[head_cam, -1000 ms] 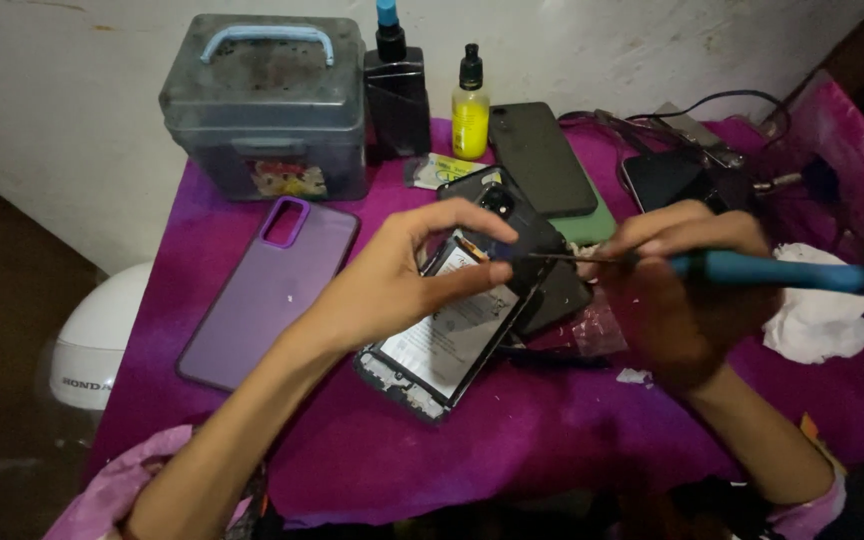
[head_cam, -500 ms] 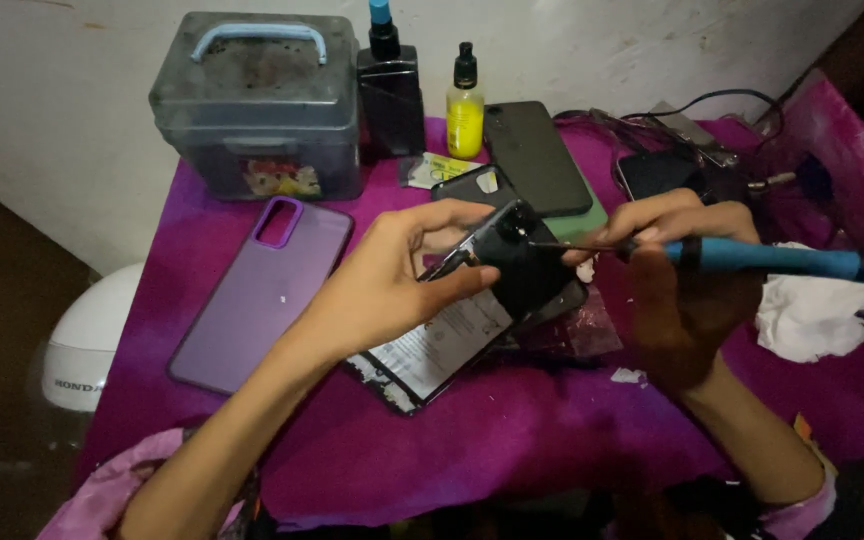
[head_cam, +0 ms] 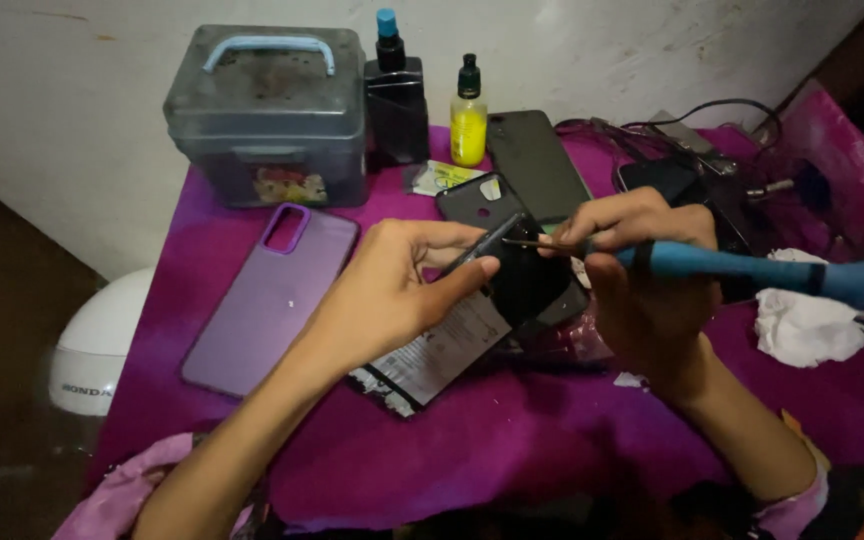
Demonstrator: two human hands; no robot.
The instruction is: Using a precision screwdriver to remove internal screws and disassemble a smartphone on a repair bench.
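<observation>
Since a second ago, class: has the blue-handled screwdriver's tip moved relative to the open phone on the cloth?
No. The screwdriver tip stays over the open phone, by the left hand's fingertips; the view only shifted slightly.

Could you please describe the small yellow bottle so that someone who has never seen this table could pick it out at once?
Start at the grey lidded box with a blue handle at the back of the purple-covered table. Right of it stands a dark bottle with a blue cap, and next to that the yellow bottle. It alone has bright yellow contents and a black cap.

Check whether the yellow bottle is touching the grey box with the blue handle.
Apart. The head view shows the yellow bottle standing right of a dark bottle, which sits between it and the grey box.
</observation>
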